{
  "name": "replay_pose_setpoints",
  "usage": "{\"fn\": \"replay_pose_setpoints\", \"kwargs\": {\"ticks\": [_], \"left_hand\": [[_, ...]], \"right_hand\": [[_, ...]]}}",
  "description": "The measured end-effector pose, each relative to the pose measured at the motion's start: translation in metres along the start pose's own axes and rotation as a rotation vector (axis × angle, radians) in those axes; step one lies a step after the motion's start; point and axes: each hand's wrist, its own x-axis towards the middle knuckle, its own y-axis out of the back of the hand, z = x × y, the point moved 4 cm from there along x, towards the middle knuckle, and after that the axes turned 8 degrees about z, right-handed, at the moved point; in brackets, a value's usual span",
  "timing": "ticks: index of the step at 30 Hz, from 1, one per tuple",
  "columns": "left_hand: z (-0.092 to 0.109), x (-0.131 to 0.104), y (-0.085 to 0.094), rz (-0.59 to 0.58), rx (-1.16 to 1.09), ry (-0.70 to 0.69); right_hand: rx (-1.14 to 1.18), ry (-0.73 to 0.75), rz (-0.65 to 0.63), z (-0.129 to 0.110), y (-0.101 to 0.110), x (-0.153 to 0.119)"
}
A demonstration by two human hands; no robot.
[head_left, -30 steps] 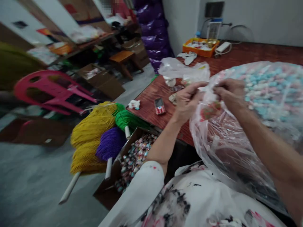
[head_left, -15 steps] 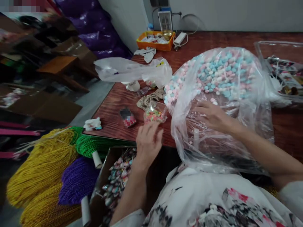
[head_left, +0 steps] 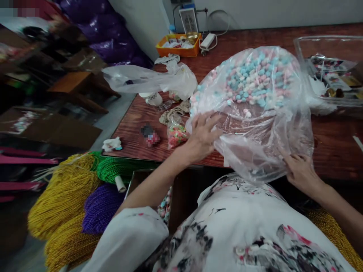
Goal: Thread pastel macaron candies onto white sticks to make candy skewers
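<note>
A large clear plastic bag (head_left: 249, 158) lies on its side on the table. Pink, blue and white candies (head_left: 255, 79) fill its far part, and a few loose ones sit nearer its mouth. My left hand (head_left: 202, 136) rests at the bag's left edge with its fingers spread. At the near right edge of the bag, my right hand (head_left: 302, 172) has its fingers curled on the plastic. Just left of my left hand stands a small clear bag of orange, red and green sweets (head_left: 177, 136).
On the table (head_left: 127, 139) are a brown cloth (head_left: 174, 113), a crumpled white tissue (head_left: 112, 144), an orange tray (head_left: 177, 51) and a clear bin (head_left: 331, 87) of packets. Yellow cord bundles (head_left: 59, 196) and a box of wrapped candies (head_left: 163, 207) stand below the edge.
My left hand has moved from beside the small sweets bag rightward to the big bag's edge. My right hand has drawn back to its near right edge. The bag's mouth has folded over.
</note>
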Motion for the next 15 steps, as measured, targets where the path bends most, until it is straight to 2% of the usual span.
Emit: {"fn": "replay_pose_setpoints", "kwargs": {"ticks": [3, 5, 7, 9, 11, 15], "left_hand": [[-0.014, 0.05, 0.037, 0.118, 0.027, 0.004], [-0.023, 0.075, 0.059, 0.152, 0.072, -0.035], [-0.028, 0.09, 0.08, 0.212, 0.106, -0.1], [-0.027, 0.094, 0.1, 0.29, 0.108, -0.133], [-0.02, 0.09, 0.116, 0.35, 0.095, -0.132], [0.004, 0.069, 0.131, 0.388, 0.032, -0.155]], "right_hand": [[0.087, 0.016, 0.129, 0.029, 0.027, 0.035], [0.112, -0.037, 0.297, 0.051, 0.061, 0.06], [0.124, -0.091, 0.461, 0.07, 0.1, 0.081], [0.152, -0.112, 0.571, 0.083, 0.135, 0.096], [0.164, -0.098, 0.622, 0.087, 0.162, 0.105], [0.166, -0.056, 0.642, 0.079, 0.187, 0.101]]}}
